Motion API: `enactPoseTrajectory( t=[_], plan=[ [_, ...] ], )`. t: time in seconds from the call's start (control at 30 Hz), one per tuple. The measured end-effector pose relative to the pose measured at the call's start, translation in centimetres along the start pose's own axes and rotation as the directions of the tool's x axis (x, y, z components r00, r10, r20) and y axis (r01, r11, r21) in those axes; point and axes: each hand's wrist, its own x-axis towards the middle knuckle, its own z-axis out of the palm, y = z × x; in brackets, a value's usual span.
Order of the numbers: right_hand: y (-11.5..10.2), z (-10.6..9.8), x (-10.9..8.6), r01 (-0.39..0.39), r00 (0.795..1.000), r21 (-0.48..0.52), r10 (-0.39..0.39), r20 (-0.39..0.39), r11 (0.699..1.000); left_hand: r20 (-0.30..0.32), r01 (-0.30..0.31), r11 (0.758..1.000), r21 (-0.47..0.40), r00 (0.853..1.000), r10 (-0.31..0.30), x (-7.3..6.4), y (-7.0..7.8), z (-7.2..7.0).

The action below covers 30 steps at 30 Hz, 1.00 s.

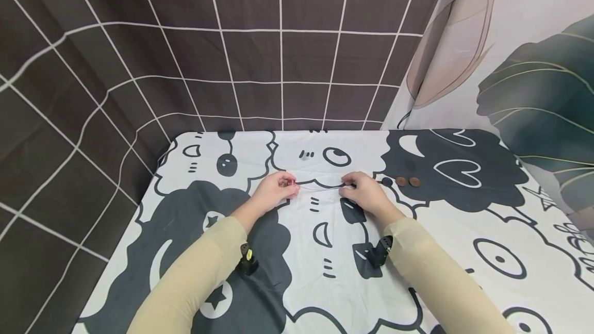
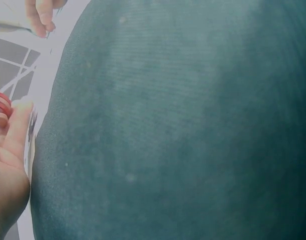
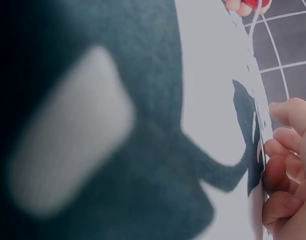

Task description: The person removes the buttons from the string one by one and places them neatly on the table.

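My left hand (image 1: pixel 274 191) pinches several red button-like discs (image 2: pixel 2 107) between thumb and fingers, stacked face to face. A thin white string (image 1: pixel 320 188) runs from the left hand across to my right hand (image 1: pixel 368 193), low over the patterned cloth. In the right wrist view the string (image 3: pixel 251 35) shows beside the red discs (image 3: pixel 255 3). The right thumb and forefinger pinch the string's other end, the remaining fingers curled. Right of this hand, two brown round discs (image 1: pixel 400 181) like buttons lie side by side on the cloth.
A black-and-white cartoon cloth (image 1: pixel 306 293) covers the table, with a few soft creases. A dark curtain with a white grid (image 1: pixel 250 55) hangs behind and to the left. At the right hangs a leaf-print curtain (image 1: pixel 533 86). Both wrists wear small black cameras (image 1: pixel 381 250).
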Motion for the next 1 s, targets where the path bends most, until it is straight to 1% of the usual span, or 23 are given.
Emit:
enactPoseTrajectory(
  t=[0.1, 0.23, 0.33, 0.73, 0.9, 1.0],
  plan=[
    [-0.2, 0.1, 0.0, 0.011, 1.000, -0.009, -0.011, -0.004, 1.000, -0.003, 0.000, 1.000, 0.015, 1.000, 0.000, 0.0, 0.0, 0.0],
    [-0.6, 0.2, 0.0, 0.034, 0.999, -0.003, -0.034, -0.011, 0.999, -0.006, -0.004, 1.000, 0.019, 1.000, 0.004, 0.1, -0.2, 0.0],
    [-0.8, 0.2, -0.1, 0.038, 0.999, 0.002, -0.038, -0.007, 0.999, -0.002, -0.002, 1.000, 0.012, 1.000, 0.002, 0.1, -0.3, 0.0],
    [-1.4, 0.6, -0.1, 0.017, 1.000, 0.037, -0.018, 0.008, 0.999, -0.002, 0.021, 1.000, 0.002, 1.000, -0.021, 0.1, -0.4, 0.1],
    [-1.9, 1.0, 0.1, 0.029, 0.999, 0.047, -0.029, 0.014, 0.998, -0.006, 0.019, 1.000, 0.021, 1.000, -0.019, 0.1, -0.3, 0.1],
    [-2.2, 1.2, 0.2, 0.034, 0.999, 0.053, -0.035, 0.017, 0.998, -0.002, 0.021, 1.000, 0.008, 1.000, -0.021, 0.1, -0.2, 0.1]
  ],
)
